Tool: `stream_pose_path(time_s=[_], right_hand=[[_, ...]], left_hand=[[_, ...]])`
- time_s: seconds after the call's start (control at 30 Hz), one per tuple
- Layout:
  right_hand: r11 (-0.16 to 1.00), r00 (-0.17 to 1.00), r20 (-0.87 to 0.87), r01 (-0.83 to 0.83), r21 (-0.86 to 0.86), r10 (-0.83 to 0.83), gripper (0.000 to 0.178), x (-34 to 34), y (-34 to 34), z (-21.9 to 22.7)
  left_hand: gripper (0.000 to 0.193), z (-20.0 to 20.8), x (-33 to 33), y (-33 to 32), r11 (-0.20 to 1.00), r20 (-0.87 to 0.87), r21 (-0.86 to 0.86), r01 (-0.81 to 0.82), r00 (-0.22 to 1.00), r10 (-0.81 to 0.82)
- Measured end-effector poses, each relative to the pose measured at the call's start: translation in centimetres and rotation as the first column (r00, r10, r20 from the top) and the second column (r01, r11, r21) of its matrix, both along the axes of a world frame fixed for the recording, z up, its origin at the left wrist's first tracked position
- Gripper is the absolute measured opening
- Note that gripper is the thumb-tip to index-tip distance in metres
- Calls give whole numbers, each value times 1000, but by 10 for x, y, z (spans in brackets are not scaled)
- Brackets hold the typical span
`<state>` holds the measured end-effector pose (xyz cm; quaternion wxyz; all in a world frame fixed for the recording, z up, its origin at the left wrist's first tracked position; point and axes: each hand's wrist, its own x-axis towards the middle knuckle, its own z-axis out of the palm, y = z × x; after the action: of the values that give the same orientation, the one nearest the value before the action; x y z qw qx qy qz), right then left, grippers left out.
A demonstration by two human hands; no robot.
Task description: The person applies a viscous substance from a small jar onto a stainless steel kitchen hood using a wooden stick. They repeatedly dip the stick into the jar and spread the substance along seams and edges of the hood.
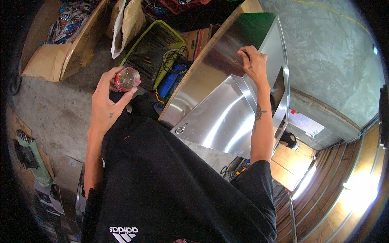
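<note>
My left hand (106, 95) is wrapped round a small clear plastic cup (126, 79) with red on its side. It looks like a cut-off bottle, and small pieces too tiny to name lie in it. To the right, a shiny sheet-metal cabinet (219, 109) stands tilted in view, with a round lock (180, 128) on its panel. My right hand (254, 67) is above the cabinet's inner side, fingers pinched together. Whatever is between those fingertips, if anything, is too small to make out.
A yellow-green plastic basket (178, 37) stands beyond my left hand, with cables and a blue item near it. Farther left is a cardboard box (48, 60) of bundled wires. A concrete wall (336, 52) rises behind the cabinet.
</note>
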<state>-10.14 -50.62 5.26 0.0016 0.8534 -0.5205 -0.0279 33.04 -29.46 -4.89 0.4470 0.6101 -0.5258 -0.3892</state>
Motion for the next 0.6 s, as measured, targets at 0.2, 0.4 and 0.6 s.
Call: stream_pose_path(time_s=[0.2,0.4,0.6], right_hand=[[1000,1000,-15,0,16,0,13,-1,0,0],[1000,1000,-24,2,22,-2,13,3,0,2],[1000,1000,4,-3,14,3,13,-1,1,1]], left_hand=[[57,2,-1,0,1000,-10,9,-5,1000,5],[58,2,0,2,1000,-17,10,-9,1000,9],[58,2,0,2,1000,-21,-3,-6,1000,6]])
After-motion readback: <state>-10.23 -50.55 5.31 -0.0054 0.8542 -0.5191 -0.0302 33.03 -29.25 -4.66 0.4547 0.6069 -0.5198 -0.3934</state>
